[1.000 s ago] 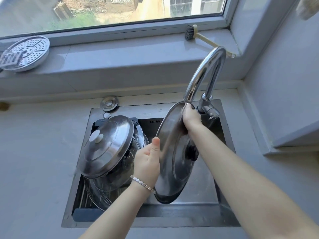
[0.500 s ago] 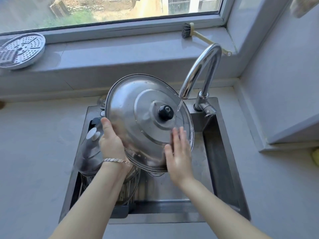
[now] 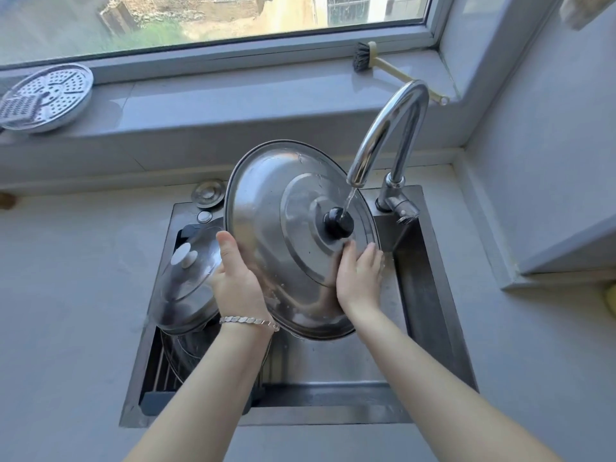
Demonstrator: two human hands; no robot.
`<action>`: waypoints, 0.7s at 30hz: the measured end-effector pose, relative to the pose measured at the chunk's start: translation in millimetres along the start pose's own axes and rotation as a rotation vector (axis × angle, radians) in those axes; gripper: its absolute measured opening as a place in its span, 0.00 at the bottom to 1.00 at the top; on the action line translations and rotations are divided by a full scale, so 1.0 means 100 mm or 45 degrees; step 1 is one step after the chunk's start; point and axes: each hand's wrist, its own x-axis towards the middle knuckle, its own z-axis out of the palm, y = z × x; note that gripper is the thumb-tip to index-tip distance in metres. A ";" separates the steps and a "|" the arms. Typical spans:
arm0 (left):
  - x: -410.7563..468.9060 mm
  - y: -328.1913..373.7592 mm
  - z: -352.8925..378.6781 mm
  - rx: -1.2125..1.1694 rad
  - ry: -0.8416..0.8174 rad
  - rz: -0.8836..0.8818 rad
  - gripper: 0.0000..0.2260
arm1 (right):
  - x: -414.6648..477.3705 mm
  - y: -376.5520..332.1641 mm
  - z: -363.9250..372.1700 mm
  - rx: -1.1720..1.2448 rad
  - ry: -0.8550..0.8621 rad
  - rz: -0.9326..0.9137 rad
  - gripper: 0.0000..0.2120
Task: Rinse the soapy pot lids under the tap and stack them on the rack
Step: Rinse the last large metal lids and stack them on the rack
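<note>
A large steel pot lid (image 3: 280, 208) with a black knob (image 3: 338, 223) is held tilted over the sink, its top side facing me. My left hand (image 3: 238, 285) grips its left rim, thumb on top. My right hand (image 3: 360, 278) lies flat against its lower right face, fingers spread upward. A thin stream of water falls from the curved tap (image 3: 390, 135) onto the knob. Left of it, a second steel lid (image 3: 190, 281) with a white knob leans on other lids in the rack (image 3: 156, 365) inside the sink.
The steel sink (image 3: 430, 295) is set in a grey counter. On the window sill lie a perforated steamer plate (image 3: 50, 95) and a dish brush (image 3: 393, 68). A drain plug (image 3: 208, 193) sits behind the sink. A wall corner juts out at the right.
The lid went from edge-on to top side facing me. My right hand slid from its top rim to its lower face, and the knob moved under the water stream.
</note>
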 end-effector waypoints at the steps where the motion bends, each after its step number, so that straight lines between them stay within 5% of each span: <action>1: 0.01 0.01 0.02 -0.036 -0.013 -0.039 0.21 | -0.11 0.02 0.01 -0.091 -0.031 -0.155 0.33; 4: 0.07 0.01 0.07 -0.030 -0.143 -0.112 0.19 | -0.55 0.14 0.00 -0.220 -0.203 -0.647 0.37; 9: 0.04 -0.06 0.23 0.038 -0.421 -0.329 0.20 | -0.39 0.10 -0.17 -0.257 -0.445 -1.106 0.33; 14: 0.01 -0.03 0.37 0.014 -0.530 -0.553 0.24 | -0.23 -0.14 -0.18 -0.252 -0.532 -1.234 0.37; 21: 0.07 0.04 0.46 -0.004 -0.491 -0.489 0.22 | -0.13 0.39 -0.52 -0.261 -0.450 -1.401 0.24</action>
